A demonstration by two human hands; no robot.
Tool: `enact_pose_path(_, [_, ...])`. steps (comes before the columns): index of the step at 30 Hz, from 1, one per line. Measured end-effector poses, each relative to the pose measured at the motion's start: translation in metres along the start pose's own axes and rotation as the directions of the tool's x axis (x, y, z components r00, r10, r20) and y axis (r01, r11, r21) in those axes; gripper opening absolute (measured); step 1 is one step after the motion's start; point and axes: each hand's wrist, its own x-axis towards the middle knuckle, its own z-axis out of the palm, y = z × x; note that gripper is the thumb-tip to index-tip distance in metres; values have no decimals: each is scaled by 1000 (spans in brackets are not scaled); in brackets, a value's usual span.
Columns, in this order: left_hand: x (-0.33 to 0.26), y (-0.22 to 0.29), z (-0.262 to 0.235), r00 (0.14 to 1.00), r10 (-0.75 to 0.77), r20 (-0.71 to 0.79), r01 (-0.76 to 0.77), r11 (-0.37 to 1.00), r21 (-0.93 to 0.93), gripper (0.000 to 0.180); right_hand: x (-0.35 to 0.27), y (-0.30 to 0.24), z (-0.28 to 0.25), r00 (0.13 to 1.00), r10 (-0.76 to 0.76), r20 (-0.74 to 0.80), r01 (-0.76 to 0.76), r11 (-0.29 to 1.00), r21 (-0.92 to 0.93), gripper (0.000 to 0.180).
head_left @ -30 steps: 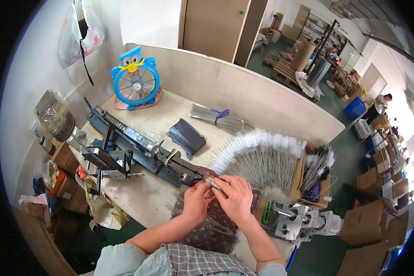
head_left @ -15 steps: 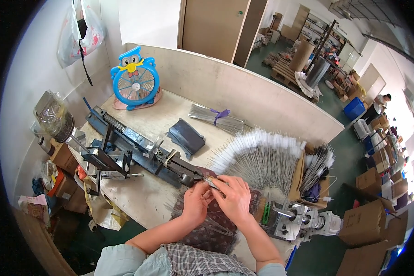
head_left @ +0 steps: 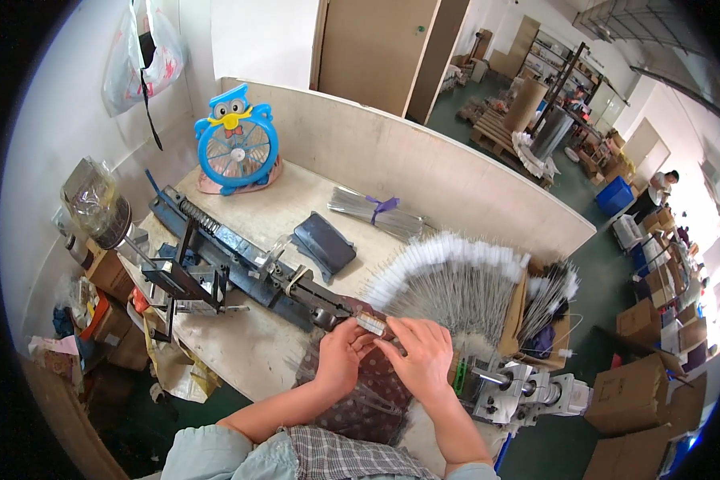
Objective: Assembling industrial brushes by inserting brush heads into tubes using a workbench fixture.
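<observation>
A long dark metal bench fixture [head_left: 252, 258] runs diagonally over the table, and both my hands are at its near right end. Just above my fingertips a small pale rectangular block [head_left: 370, 324] shows at that end. My left hand [head_left: 342, 356] is closed with thumb and fingers pinched below the block. From the right, my right hand [head_left: 421, 352] has its thumb and fingertips drawn together by the block's right end. What either pinch holds is too small to make out. Beneath my hands lies a brown dotted cloth [head_left: 366, 400].
Thin metal wires with white tips [head_left: 464, 276] fan out right of my hands, beside a cardboard box [head_left: 520, 308]. A tied wire bundle [head_left: 376, 212], dark pouch [head_left: 326, 242] and blue fan [head_left: 238, 148] stand farther back. A metal clamp device [head_left: 528, 388] sits at the right edge.
My right hand has shifted a little to the right and turned, uncovering the pale block. My left hand stays nearly in place.
</observation>
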Motion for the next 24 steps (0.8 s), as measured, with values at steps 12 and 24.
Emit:
enact_pose_path(12, [-10,5,4,996,-60,69,52,993,109,67,-22,13,-8,992,41,123,-37,999,-38,17])
enact_pose_path(24, [-25,72,-112,964,90,-249,55,852,520,42,-127,27,-8,842,232,487,-322,940,109,19])
